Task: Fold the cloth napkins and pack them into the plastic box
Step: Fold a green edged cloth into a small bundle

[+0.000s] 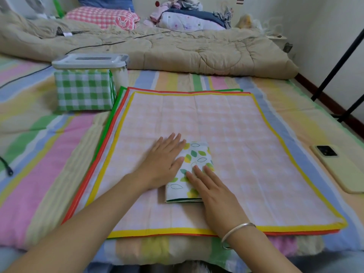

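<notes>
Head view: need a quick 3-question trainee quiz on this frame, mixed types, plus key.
1. True or false: the left hand and right hand both rest with straight fingers on the small folded leaf-print cloth napkin.
2. The top flat pink checked napkin under it has a border that is: A yellow, B blue, C black.
3. Fill in: the grey-lidded plastic box stands beyond that pink napkin's far ___ corner.
Key: 1 true; 2 A; 3 left.

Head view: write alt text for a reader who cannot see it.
Left hand and right hand press a folded leaf-print cloth napkin flat on a stack of unfolded pink checked napkins; a grey-lidded plastic box stands far left.
</notes>
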Demonstrator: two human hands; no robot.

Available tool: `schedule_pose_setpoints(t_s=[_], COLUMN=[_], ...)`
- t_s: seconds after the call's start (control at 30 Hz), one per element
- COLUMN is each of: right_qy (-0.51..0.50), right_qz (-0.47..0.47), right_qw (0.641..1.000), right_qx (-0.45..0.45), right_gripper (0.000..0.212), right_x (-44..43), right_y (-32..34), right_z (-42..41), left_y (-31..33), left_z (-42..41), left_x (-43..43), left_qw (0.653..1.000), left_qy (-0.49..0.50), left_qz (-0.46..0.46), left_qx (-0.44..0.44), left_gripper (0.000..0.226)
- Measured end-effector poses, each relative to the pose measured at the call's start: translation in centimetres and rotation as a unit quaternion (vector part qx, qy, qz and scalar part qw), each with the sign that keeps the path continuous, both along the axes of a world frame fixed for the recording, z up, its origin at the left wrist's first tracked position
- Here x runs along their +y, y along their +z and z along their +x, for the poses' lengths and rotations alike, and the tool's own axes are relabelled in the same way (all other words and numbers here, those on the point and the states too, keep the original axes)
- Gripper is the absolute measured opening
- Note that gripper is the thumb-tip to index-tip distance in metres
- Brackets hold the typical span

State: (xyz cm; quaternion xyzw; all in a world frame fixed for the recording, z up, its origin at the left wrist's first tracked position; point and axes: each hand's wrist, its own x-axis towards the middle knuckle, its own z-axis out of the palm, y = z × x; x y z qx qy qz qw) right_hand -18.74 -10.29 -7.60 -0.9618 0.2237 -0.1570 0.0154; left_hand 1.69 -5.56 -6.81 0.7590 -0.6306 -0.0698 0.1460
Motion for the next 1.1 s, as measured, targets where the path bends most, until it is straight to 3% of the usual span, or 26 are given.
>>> schedule_pose_setpoints(t_s=[0.23, 0.33, 0.4, 0.47, 0.53, 0.63, 0.77, 0.93, 1.03, 1.1], right_qy=[0.028, 0.043, 0.008, -0.057, -0.077, -0.055, -0.034, 0.000, 0.005, -0.029], right_qz=[0.171, 0.323, 0.373, 0.324, 0.272, 0.284, 0.269, 0.160, 0.097, 0.108], right_qw=[0.979, 0.942, 0.918, 0.930, 0.956, 0.956, 0.962, 0.986, 0.992, 0.989], right_qx=[-0.104, -0.081, -0.131, -0.162, -0.080, 0.041, 0.028, -0.039, -0.079, -0.091], right_gripper=[0.061, 0.060, 0.061, 0.058, 0.059, 0.078, 0.051, 0.027, 0.027, 0.032], right_x=[-0.5, -0.5, -1.1, -1.8, -2.3, -2.8, -3.3, -3.3, -3.8, -4.5], right_y=[-0.6, 1.1, 1.7, 2.3, 3.1, 3.8, 3.9, 2.6, 1.9, 2.0], right_z=[-1.4, -2.1, -2.3, -2.5, -2.8, -3.2, -2.9, -3.1, -3.4, -3.6], left_y=[-0.6, -0.3, 0.1, 0.4, 0.6, 0.7, 0.5, 0.8, 1.6, 2.1], left_z=[-0.9, -0.7, -0.5, -0.3, -0.2, -0.1, 0.0, 0.3, 0.4, 0.5], left_x=[-0.7, -0.7, -0.9, -1.1, -1.3, -1.4, -1.5, -1.7, -1.9, -1.6], left_qw=[0.999, 0.999, 0.999, 0.998, 0.998, 0.997, 0.997, 0.999, 0.997, 0.988], left_qy=[-0.004, 0.001, 0.002, -0.001, -0.008, -0.014, -0.012, 0.006, 0.073, 0.150], left_qz=[0.020, 0.020, 0.024, 0.023, 0.020, 0.013, 0.004, -0.007, -0.019, -0.029], left_qx=[-0.035, -0.032, -0.042, -0.050, -0.063, -0.076, -0.077, -0.031, -0.008, -0.019], left_gripper=[0.086, 0.080, 0.074, 0.076, 0.083, 0.083, 0.079, 0.079, 0.054, 0.039])
